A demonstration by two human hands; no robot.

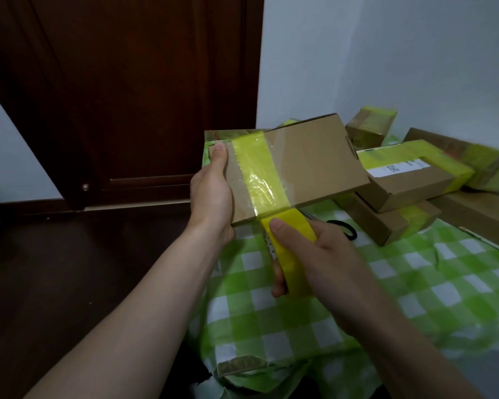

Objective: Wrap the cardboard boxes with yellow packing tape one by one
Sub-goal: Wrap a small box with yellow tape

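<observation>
A flat cardboard box (311, 165) is held up above the table, tilted, with one yellow tape band across its face. My left hand (212, 194) grips its left end, thumb on top near the far corner. My right hand (314, 254) grips the yellow tape roll (293, 246) just below the box's near edge. The tape runs unbroken from the roll up onto the band.
A green and white checked cloth (415, 283) covers the table. Several boxes with yellow tape (409, 174) are piled at the back right near the white wall. A black loop (346, 227), perhaps a scissors handle, lies behind my right hand. A dark wooden door (127, 96) stands to the left.
</observation>
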